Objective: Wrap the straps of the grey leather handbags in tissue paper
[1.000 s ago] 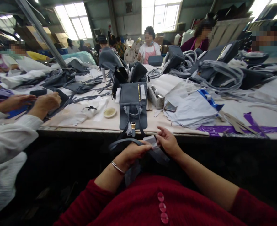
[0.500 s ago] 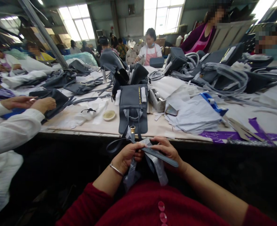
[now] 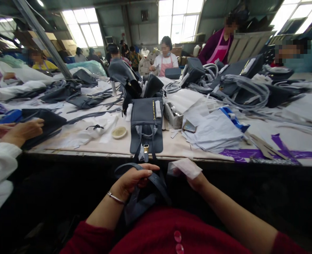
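Note:
A dark blue-grey backpack lies on the table's near edge, with a gold zip and a gold buckle facing me. Its straps hang over the edge toward my lap. My left hand is closed around one strap, which curves down from between thumb and fingers. To the right and apart from the strap, my right hand holds a piece of thin white wrapping paper, which hides most of its fingers. Translucent wrapping hangs below my left hand.
A small round dish sits left of the backpack. To its right are a grey box, a stack of white paper and a blue tape dispenser. At left a co-worker's hand handles a dark bag. More bags cover the table's far side.
My hands have moved apart, the left one keeping the strap. My right hand has come away from the strap and now holds the white paper. The co-worker's hands have shifted left in view.

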A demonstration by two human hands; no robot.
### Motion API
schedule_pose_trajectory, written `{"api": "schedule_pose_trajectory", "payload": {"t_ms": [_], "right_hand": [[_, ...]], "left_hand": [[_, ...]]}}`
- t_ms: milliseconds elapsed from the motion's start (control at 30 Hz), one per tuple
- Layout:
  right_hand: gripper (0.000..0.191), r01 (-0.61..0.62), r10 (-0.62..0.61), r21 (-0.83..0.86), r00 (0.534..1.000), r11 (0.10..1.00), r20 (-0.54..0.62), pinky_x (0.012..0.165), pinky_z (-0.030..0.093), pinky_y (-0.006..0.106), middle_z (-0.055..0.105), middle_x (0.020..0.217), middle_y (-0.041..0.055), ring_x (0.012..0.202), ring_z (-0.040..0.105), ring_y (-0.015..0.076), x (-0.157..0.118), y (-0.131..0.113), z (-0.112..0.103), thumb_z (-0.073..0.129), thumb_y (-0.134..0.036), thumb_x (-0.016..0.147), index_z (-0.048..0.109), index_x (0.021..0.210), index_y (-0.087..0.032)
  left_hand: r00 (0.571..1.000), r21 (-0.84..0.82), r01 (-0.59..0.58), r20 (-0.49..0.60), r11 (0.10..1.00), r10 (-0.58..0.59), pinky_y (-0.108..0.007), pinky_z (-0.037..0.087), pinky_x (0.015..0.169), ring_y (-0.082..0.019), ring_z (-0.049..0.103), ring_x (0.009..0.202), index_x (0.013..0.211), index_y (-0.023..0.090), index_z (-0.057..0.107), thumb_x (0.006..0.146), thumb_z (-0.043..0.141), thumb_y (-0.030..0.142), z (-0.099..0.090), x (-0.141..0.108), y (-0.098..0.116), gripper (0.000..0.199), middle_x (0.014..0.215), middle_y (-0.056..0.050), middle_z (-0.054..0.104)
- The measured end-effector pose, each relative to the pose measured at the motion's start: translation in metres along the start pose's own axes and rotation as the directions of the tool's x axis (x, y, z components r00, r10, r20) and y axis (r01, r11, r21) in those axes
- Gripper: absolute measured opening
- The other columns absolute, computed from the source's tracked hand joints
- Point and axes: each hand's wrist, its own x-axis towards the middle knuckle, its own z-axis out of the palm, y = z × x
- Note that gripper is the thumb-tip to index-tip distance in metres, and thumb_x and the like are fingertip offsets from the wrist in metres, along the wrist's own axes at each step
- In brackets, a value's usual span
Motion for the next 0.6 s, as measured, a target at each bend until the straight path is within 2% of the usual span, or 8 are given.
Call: {"api": "schedule_pose_trajectory", "payload": {"t_ms": [67,133,233,333,433,500,600], "right_hand": [[0.032,-0.058,0.061,-0.033,0.995,0.998,0.078,0.059,0.047,0.03,0.062,0.061,0.0029,0.057,0.055,0.016,-0.003,0.001,0.013,0.058,-0.045,0.082,0.063,0.066,-0.017],[0.035,-0.107,0.123,-0.104,0.98,0.989,0.155,0.05,0.04,0.027,0.056,0.052,0.0007,0.048,0.048,0.0129,-0.005,0.0,0.025,0.054,-0.041,0.083,0.059,0.059,-0.017],[0.034,-0.107,0.145,-0.206,0.973,0.973,0.181,0.046,0.032,0.025,0.05,0.049,-0.001,0.045,0.043,0.0118,-0.008,-0.002,0.034,0.053,-0.038,0.082,0.057,0.055,-0.017],[0.032,0.033,0.037,-0.375,0.983,0.926,0.179,0.053,0.032,0.026,0.051,0.053,-0.0007,0.053,0.046,0.013,-0.011,0.0,0.033,0.054,-0.034,0.082,0.055,0.054,-0.018],[0.032,0.253,-0.13,-0.633,0.963,0.732,0.236,0.059,0.032,0.028,0.055,0.059,0.0004,0.059,0.048,0.0138,-0.015,0.005,0.03,0.05,-0.028,0.086,0.053,0.055,-0.018],[0.032,0.321,-0.175,-0.707,0.946,0.63,0.274,0.059,0.032,0.028,0.056,0.061,0.001,0.059,0.049,0.0139,-0.016,0.007,0.029,0.048,-0.026,0.088,0.053,0.057,-0.018],[0.035,0.341,-0.187,-0.706,0.939,0.62,0.289,0.057,0.033,0.027,0.055,0.059,0.0003,0.057,0.049,0.0134,-0.01,-0.001,0.028,0.049,-0.029,0.09,0.053,0.057,-0.018]], "left_hand": [[1.0,0.122,-0.026,0.012,0.992,0.024,-0.017,0.019,0.042,-0.004,0.031,0.044,0.13,0.014,0.058,0.078,0.07,0.029,0.011,-0.001,0.007,0.055,0.058,0.008,0.04],[0.998,0.235,-0.055,0.024,0.97,0.051,-0.017,0.023,0.043,-0.004,0.034,0.046,0.131,0.015,0.058,0.078,0.071,0.029,0.025,0.003,0.012,0.057,0.059,0.007,0.046],[0.993,0.39,-0.089,-0.04,0.916,0.113,-0.02,0.035,0.05,-0.009,0.048,0.054,0.114,0.013,0.069,0.079,0.068,0.031,0.039,0.011,0.011,0.04,0.068,0.0,0.062],[0.973,0.483,-0.124,-0.112,0.867,0.201,-0.026,0.049,0.069,-0.017,0.062,0.075,0.097,0.012,0.075,0.079,0.063,0.033,0.042,0.017,0.002,0.029,0.087,-0.007,0.073],[0.964,0.527,-0.151,-0.111,0.836,0.244,-0.032,0.05,0.083,-0.023,0.066,0.089,0.094,0.013,0.075,0.079,0.062,0.034,0.042,0.019,-0.005,0.029,0.096,-0.009,0.075],[0.954,0.542,-0.14,-0.149,0.829,0.259,-0.032,0.05,0.081,-0.024,0.067,0.087,0.088,0.012,0.075,0.078,0.061,0.032,0.042,0.019,-0.006,0.026,0.09,-0.009,0.075],[0.93,0.541,-0.143,-0.214,0.829,0.3,-0.031,0.05,0.077,-0.023,0.066,0.081,0.079,0.012,0.074,0.077,0.06,0.029,0.037,0.017,-0.007,0.022,0.082,-0.009,0.074]]}}
